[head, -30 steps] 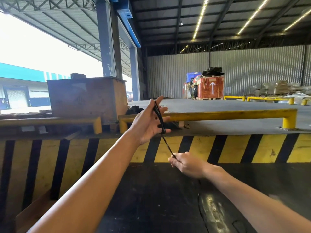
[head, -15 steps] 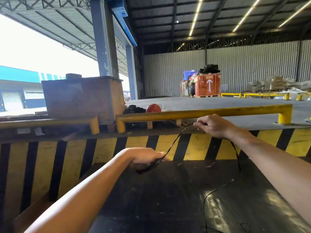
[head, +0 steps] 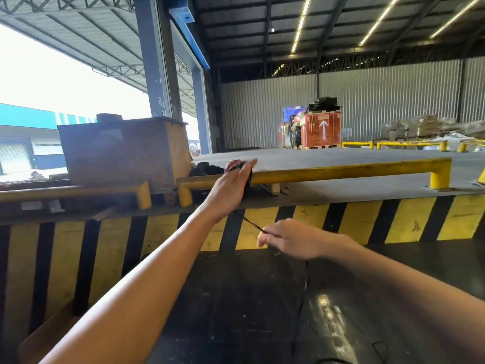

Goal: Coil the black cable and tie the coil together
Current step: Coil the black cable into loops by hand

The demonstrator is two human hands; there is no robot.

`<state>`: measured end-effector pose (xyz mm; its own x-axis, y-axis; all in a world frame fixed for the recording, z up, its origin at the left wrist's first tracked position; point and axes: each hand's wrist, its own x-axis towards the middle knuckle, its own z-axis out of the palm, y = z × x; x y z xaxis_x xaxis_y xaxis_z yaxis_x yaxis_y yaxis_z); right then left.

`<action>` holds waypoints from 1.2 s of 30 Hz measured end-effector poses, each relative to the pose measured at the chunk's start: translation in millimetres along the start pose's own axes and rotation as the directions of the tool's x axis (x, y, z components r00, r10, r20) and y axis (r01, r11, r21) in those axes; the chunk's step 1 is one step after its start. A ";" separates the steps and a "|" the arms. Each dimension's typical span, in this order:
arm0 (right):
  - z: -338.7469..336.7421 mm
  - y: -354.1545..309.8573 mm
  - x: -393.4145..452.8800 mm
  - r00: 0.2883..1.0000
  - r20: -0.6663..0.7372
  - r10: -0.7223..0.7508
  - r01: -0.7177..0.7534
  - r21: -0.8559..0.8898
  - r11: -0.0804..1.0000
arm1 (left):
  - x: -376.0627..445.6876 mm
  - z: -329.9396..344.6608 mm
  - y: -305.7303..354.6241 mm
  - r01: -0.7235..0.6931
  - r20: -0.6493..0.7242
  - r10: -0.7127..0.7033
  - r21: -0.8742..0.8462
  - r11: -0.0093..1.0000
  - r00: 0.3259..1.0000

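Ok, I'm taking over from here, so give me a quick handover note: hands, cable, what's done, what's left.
Left hand: raised, loops of black cable wound around it.
Right hand: lower, fingers pinching the strand taut below the left hand.
Loose cable trails down from the right hand onto the dark floor.
Done: several loops wound.
Left: wind in the slack, then tie the coil.

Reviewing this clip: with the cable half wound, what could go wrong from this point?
1. The loops sit around the raised left hand with its fingers spread; they may slip off and undo the coil.
2. The right hand only pinches the black cable; it could slide free and slacken the wrap.
3. The loose tail trails over the dark floor and might kink or snag.
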<state>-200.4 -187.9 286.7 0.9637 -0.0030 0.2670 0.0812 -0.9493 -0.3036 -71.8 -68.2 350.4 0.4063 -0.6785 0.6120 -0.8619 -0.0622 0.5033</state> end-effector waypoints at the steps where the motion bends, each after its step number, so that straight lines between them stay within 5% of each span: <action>1: -11.4 3.3 0.1 1.000 0.003 0.013 -0.012 -0.037 0.999 | -2.7 2.6 -12.0 0.003 0.032 -0.008 0.140 0.990 0.999; 7: -73.2 37.6 -2.2 0.980 -0.174 0.094 -0.107 -0.065 0.992 | -24.2 6.9 -45.5 0.104 0.411 -0.246 0.338 0.936 0.878; 10: -78.9 46.3 2.0 0.936 -0.326 0.131 -0.167 -0.083 0.983 | -36.7 9.3 -25.4 0.404 0.587 -0.306 -0.040 0.914 0.750; 13: -63.9 44.5 6.2 0.884 -0.447 0.136 -0.204 -0.107 0.973 | -40.2 10.5 -3.4 0.589 0.755 -0.065 -0.452 0.671 0.653; 16: -28.7 30.8 7.7 0.911 -0.399 0.102 -0.119 -0.018 0.993 | -27.6 8.0 18.9 0.578 0.639 0.224 -0.765 0.285 0.736; 18: -4.3 18.1 8.7 0.942 -0.323 0.087 -0.081 0.031 0.996 | -15.0 1.8 33.1 0.445 0.473 0.180 -0.878 0.176 0.862; 21: 13.0 6.8 6.7 0.984 -0.133 0.115 -0.106 0.069 0.992 | 0.0 -9.3 33.6 0.230 0.228 -0.038 -0.938 0.261 0.973; 23: 11.0 5.7 0.9 0.994 0.000 0.113 -0.112 0.057 0.992 | 3.9 -17.3 19.7 0.129 0.075 -0.138 -0.891 0.435 0.988; 24: 6.8 6.8 -2.9 0.994 0.035 0.103 -0.105 0.040 0.994 | 4.5 -20.9 8.8 0.080 -0.034 -0.158 -0.749 0.658 0.987; 25: 0.8 9.0 -6.6 0.995 0.044 0.095 -0.096 0.020 0.995 | 5.1 -23.9 -4.1 0.038 -0.143 -0.110 -0.431 0.902 0.984; 26: -7.6 11.3 -9.9 0.995 0.031 0.094 -0.094 0.001 0.996 | 5.1 -25.5 -20.0 0.012 -0.170 -0.018 -0.036 0.999 0.985; 27: -18.1 14.9 -12.1 0.995 -0.006 0.099 -0.099 -0.016 0.995 | 3.3 -25.4 -36.6 0.007 -0.145 0.025 0.219 0.976 0.989; 32: -76.5 35.4 -19.7 0.941 -0.308 0.138 -0.137 0.025 0.990 | -21.2 -10.8 -97.5 0.238 0.075 -0.324 0.530 0.814 0.943; 34: -88.0 42.8 -18.4 0.912 -0.373 0.172 -0.159 0.066 0.985 | -27.6 -4.9 -92.8 0.211 0.247 -0.416 0.580 0.787 0.875; 36: -92.4 50.3 -14.5 0.887 -0.403 0.227 -0.185 0.140 0.973 | -34.4 -3.2 -68.7 0.255 0.453 -0.445 0.421 0.871 0.773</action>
<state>-233.7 -264.7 352.1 0.7706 -0.3443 0.5364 -0.0639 -0.8791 -0.4724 -25.5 -38.2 296.7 0.5601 -0.8280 -0.0270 -0.7745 -0.5349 0.3376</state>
